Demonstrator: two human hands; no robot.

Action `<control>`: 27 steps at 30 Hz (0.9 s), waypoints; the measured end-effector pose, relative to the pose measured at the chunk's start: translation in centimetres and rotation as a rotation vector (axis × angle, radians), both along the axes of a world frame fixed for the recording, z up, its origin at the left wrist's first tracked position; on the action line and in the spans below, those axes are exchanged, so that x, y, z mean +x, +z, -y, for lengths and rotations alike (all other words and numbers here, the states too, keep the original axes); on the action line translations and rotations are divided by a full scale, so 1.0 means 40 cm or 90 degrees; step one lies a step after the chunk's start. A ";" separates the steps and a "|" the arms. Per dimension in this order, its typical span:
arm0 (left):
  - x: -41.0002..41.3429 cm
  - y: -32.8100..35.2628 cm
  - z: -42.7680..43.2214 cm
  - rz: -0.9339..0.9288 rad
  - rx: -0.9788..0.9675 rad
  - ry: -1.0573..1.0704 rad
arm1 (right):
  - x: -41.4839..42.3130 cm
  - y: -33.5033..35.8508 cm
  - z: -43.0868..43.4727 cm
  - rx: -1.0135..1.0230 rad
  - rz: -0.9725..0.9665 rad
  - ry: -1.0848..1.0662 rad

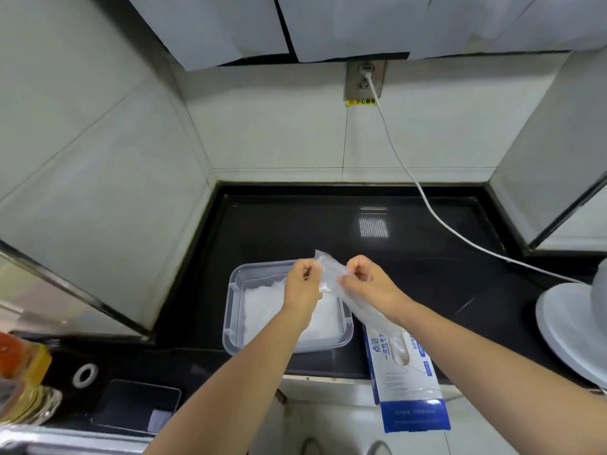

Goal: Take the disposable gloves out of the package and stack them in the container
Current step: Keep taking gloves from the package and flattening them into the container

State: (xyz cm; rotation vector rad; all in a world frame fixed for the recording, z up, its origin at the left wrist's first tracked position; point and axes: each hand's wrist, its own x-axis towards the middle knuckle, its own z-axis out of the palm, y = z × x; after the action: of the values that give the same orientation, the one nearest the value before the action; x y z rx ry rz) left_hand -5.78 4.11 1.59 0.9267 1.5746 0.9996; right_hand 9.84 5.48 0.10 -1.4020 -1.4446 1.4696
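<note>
A clear plastic container (231,310) sits on the black countertop with a pile of thin translucent gloves (259,310) inside. Above its far right corner, my left hand (303,284) and my right hand (368,284) both pinch one clear disposable glove (331,274), which stretches between them and trails down under my right wrist. The blue and white glove package (407,389) lies to the right of the container, hanging over the counter's front edge.
A white cable (427,205) runs from the wall socket (364,80) across the counter to the right. A white round appliance (574,326) stands at the right edge. An oil bottle (23,379) and a dark tray (138,405) sit at the lower left.
</note>
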 end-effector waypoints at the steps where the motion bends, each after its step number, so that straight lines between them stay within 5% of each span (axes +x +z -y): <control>1: -0.013 0.001 0.000 0.019 0.001 -0.019 | -0.011 0.006 -0.001 -0.054 -0.009 -0.002; 4: -0.050 0.015 0.001 0.047 -0.015 -0.050 | -0.039 0.006 -0.013 -0.269 -0.142 -0.033; 12: -0.145 0.042 0.013 0.096 0.005 0.008 | -0.096 0.034 -0.038 -0.383 -0.079 0.288; 19: -0.200 0.022 0.018 0.065 0.007 0.093 | -0.125 0.037 -0.050 -0.236 -0.233 -0.002; 23: -0.218 0.007 0.023 0.053 -0.129 -0.024 | -0.128 0.023 -0.064 -0.127 -0.115 -0.075; 27: -0.225 0.004 0.025 0.020 -0.123 -0.083 | -0.143 0.029 -0.074 -0.050 -0.035 -0.098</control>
State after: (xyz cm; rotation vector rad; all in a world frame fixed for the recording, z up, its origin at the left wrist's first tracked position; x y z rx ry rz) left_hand -14.77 3.11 1.73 0.8629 1.5343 0.7532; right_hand 4.12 8.45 1.26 -1.4731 -1.2291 1.4689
